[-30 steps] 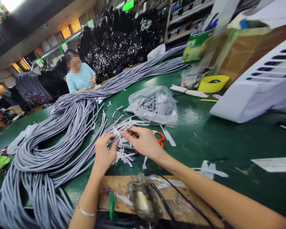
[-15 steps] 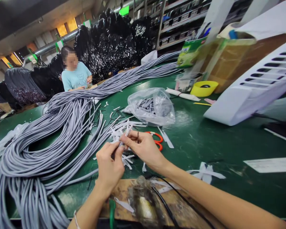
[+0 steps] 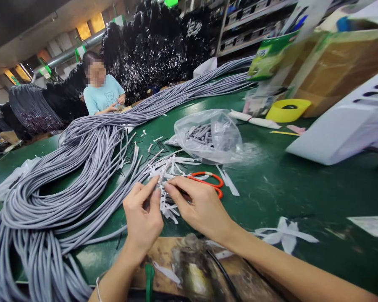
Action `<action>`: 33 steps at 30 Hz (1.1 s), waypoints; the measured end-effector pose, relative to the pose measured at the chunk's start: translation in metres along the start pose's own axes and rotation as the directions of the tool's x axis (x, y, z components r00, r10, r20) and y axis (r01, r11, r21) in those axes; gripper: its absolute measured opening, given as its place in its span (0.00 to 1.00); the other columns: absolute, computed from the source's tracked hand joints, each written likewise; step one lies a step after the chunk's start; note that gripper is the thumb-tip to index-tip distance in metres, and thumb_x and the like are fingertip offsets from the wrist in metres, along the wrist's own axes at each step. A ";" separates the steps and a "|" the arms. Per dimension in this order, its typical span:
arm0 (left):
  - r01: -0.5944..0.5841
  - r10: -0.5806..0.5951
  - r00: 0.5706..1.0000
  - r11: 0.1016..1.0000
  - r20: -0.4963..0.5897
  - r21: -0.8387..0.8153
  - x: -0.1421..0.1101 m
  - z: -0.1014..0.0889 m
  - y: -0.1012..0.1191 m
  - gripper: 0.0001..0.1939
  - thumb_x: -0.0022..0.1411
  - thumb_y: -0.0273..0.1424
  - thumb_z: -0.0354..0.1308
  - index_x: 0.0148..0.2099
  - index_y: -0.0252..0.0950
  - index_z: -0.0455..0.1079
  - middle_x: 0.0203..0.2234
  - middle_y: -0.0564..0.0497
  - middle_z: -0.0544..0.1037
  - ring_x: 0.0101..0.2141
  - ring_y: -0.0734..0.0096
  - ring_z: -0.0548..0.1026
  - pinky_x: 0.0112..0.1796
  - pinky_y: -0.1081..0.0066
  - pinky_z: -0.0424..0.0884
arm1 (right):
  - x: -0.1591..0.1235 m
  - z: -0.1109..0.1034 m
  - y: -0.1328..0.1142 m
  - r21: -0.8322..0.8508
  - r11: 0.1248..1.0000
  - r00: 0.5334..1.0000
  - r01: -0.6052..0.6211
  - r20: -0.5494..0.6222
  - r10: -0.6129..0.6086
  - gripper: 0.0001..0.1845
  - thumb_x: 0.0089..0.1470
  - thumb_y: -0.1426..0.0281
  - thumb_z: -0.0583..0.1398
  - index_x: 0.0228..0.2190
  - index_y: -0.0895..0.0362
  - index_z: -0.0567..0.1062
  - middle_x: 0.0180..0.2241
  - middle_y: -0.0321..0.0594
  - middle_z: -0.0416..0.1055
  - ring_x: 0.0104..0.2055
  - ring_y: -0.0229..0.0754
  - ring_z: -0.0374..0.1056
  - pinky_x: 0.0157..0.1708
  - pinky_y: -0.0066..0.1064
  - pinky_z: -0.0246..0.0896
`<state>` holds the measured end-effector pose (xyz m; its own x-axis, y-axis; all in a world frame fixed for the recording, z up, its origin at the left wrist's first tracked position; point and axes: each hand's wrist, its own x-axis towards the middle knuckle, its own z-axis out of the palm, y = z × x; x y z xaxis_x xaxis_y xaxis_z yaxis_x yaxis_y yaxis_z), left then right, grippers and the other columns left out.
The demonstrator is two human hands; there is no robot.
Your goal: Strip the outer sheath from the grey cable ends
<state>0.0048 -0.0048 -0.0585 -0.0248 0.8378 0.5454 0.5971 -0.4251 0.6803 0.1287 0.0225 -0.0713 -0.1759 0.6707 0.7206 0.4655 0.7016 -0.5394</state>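
OK, L hand [image 3: 143, 216] pinches cable end [image 3: 162, 174]; R hand [image 3: 203, 205] alongside, fingers narrow, grip unclear.

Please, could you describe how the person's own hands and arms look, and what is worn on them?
The left hand and right hand wear no gloves, and the visible forearms have no sleeves. A thin, whitish band circles the left forearm.

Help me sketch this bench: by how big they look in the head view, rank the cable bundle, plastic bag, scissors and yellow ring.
1. Cable bundle
2. Plastic bag
3. Scissors and yellow ring: unranked; they look close, and the scissors are partly hidden.
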 end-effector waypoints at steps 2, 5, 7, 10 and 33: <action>0.004 -0.004 1.000 1.000 0.012 -0.009 0.000 0.000 0.000 0.14 0.59 0.27 0.50 0.46 0.32 0.72 0.19 0.55 0.59 0.19 0.79 0.58 0.20 0.76 0.55 | 0.000 0.000 0.000 0.029 0.999 0.999 -0.045 -0.010 0.045 0.12 0.55 0.74 0.52 0.21 0.58 0.66 0.18 0.33 0.65 0.19 0.32 0.58 0.20 0.23 0.52; 0.023 -0.022 0.999 0.999 0.027 -0.026 0.000 -0.001 0.000 0.14 0.59 0.27 0.50 0.46 0.32 0.72 0.19 0.55 0.60 0.20 0.79 0.58 0.20 0.76 0.55 | -0.001 0.001 -0.001 0.083 0.988 0.991 -0.134 -0.009 0.135 0.13 0.55 0.72 0.51 0.20 0.58 0.66 0.15 0.31 0.62 0.16 0.30 0.55 0.17 0.22 0.51; 0.042 -0.041 0.999 0.999 0.032 -0.033 0.001 -0.001 0.000 0.14 0.59 0.27 0.50 0.46 0.32 0.72 0.19 0.55 0.60 0.20 0.78 0.59 0.21 0.76 0.55 | -0.001 0.001 -0.001 0.101 0.984 0.989 -0.144 -0.003 0.145 0.13 0.56 0.72 0.51 0.20 0.58 0.67 0.15 0.31 0.62 0.16 0.30 0.55 0.16 0.22 0.50; 0.075 -0.074 0.997 0.997 0.031 -0.032 0.002 -0.002 0.000 0.14 0.60 0.27 0.49 0.45 0.32 0.72 0.20 0.54 0.62 0.21 0.77 0.60 0.22 0.75 0.56 | 0.000 0.001 -0.002 0.090 0.993 0.997 -0.074 -0.009 0.075 0.12 0.55 0.73 0.52 0.21 0.59 0.68 0.16 0.33 0.64 0.17 0.31 0.57 0.18 0.22 0.51; 0.055 -0.058 0.997 0.997 0.059 0.059 0.004 0.001 -0.004 0.13 0.57 0.26 0.51 0.40 0.34 0.76 0.17 0.54 0.65 0.19 0.77 0.62 0.20 0.76 0.58 | -0.007 0.007 -0.001 -0.071 0.996 0.988 0.058 -0.137 -0.068 0.10 0.54 0.74 0.53 0.23 0.59 0.71 0.20 0.37 0.70 0.20 0.34 0.64 0.22 0.24 0.58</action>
<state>0.0034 0.0006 -0.0600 -0.0122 0.8799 0.4750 0.6413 -0.3576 0.6788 0.1234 0.0186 -0.0786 -0.0866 0.5823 0.8084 0.5150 0.7208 -0.4640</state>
